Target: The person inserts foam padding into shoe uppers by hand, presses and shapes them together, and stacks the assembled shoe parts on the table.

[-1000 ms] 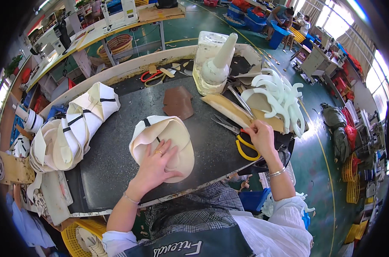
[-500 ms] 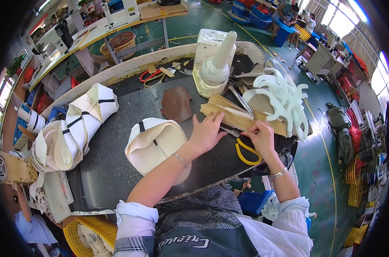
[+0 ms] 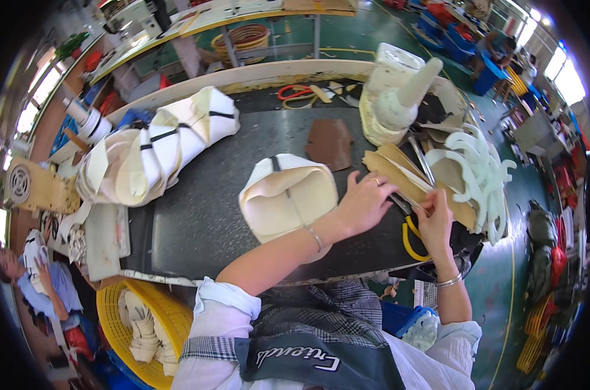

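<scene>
My left hand (image 3: 366, 203) hovers over the worktop beside folded tan sheets (image 3: 394, 170), its fingers bent and apart, holding nothing I can see. My right hand (image 3: 436, 224) pinches at the near edge of those sheets; fingertips hide most of what is between them. Under my hands lies a pair of scissors with yellow handles (image 3: 408, 242). A cream-white sewn piece with a black tab (image 3: 288, 205) stands left of my left wrist, its opening toward me. Just behind it a flat brown leather-like piece (image 3: 329, 144) lies on the dark worktop (image 3: 197, 221).
Several similar white pieces lie nested in a row (image 3: 171, 146) at left. A white-coated stand with a cone (image 3: 399, 104) rises at the back right. Beside it are a metal rod (image 3: 422, 161) and pale curved strips (image 3: 483, 172). Red-handled scissors (image 3: 295, 94) lie at the back. A yellow basket (image 3: 145, 312) stands lower left.
The view has turned left, so the worktop appears farther right. My left hand has come off the tan sheets and drawn back. My right hand stays pinched near their edge.
</scene>
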`<act>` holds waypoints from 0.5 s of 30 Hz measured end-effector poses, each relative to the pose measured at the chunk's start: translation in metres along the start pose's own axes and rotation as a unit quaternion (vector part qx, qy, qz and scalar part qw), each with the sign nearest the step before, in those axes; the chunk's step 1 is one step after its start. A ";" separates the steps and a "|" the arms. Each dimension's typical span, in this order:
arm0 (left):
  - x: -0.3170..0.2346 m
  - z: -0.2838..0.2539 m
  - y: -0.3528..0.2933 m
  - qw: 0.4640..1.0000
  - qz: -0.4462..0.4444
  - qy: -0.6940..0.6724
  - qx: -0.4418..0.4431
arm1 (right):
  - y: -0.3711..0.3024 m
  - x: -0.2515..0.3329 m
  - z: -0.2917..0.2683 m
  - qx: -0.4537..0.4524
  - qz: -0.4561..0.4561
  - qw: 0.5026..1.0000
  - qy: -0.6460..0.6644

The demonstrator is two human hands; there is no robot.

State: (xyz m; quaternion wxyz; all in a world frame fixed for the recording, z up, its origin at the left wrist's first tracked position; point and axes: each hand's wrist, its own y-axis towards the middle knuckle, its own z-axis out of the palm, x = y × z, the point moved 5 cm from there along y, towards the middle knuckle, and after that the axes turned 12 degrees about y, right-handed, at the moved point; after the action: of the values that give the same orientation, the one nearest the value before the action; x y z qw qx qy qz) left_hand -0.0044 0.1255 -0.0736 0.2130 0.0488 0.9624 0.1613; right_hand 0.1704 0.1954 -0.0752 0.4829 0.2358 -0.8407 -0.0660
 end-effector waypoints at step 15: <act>-0.004 -0.065 -0.083 0.843 -0.178 -0.504 -0.066 | -0.054 0.093 0.021 0.113 0.078 0.924 0.357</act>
State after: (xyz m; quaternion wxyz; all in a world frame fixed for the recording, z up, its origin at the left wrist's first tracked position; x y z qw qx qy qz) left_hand -0.0308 0.0283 -0.0442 0.6961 -0.0632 0.7018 0.1372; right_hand 0.1318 0.1029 -0.0321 0.7251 0.2304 -0.6299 0.1562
